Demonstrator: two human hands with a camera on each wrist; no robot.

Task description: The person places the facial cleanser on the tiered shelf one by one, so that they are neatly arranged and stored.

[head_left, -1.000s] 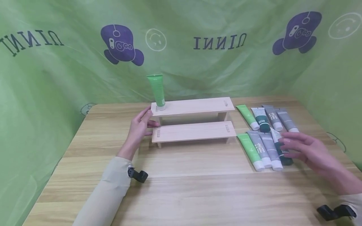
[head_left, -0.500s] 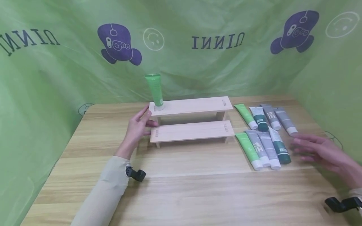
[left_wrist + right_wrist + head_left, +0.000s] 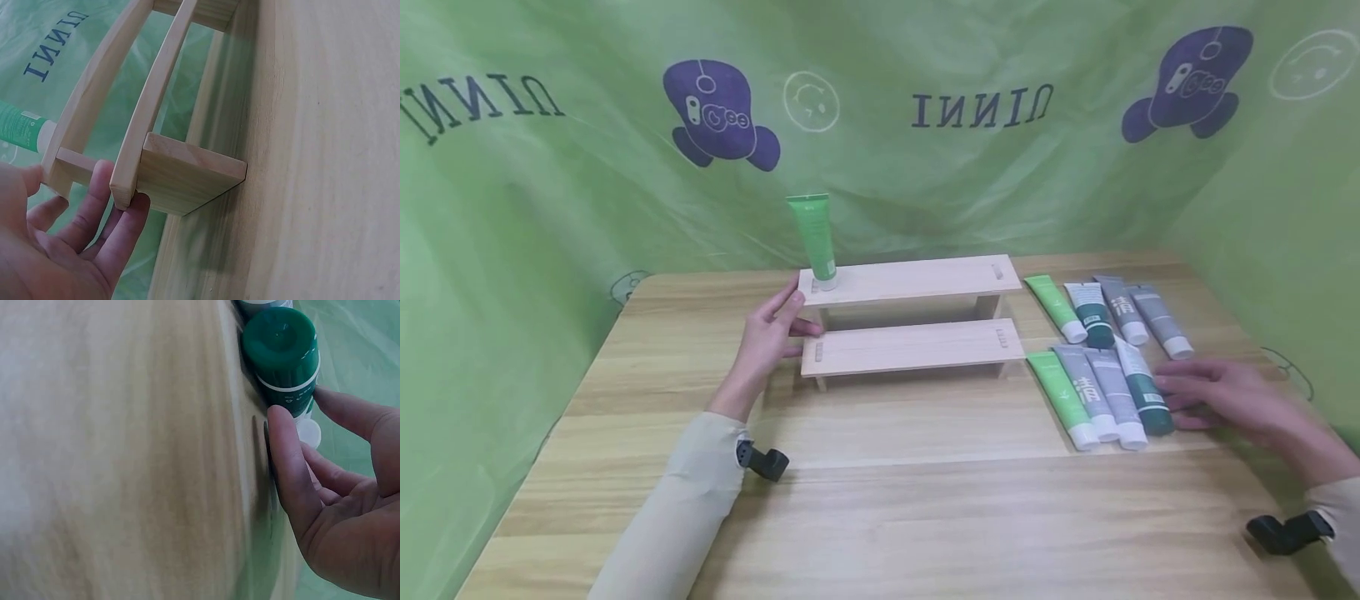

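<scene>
Head view: left hand [image 3: 763,337], left of centre, grips the left end of the two-tier wooden rack [image 3: 917,348] mid-frame. Upright green tube [image 3: 814,237], cap down, upper board's left end. Eight lying tubes [image 3: 1086,392] in two rows, right of centre, on the tabletop [image 3: 925,517]. Right hand [image 3: 1232,400], far right, fingers at the dark green-capped tube [image 3: 1144,387], front row's right end.

Left wrist view: hand lower left, thumb by upper board's end, other fingers against lower board's end.

Right wrist view: thumb and forefinger tips spread at tube's edges, upper right; cannot tell if pinching.
</scene>
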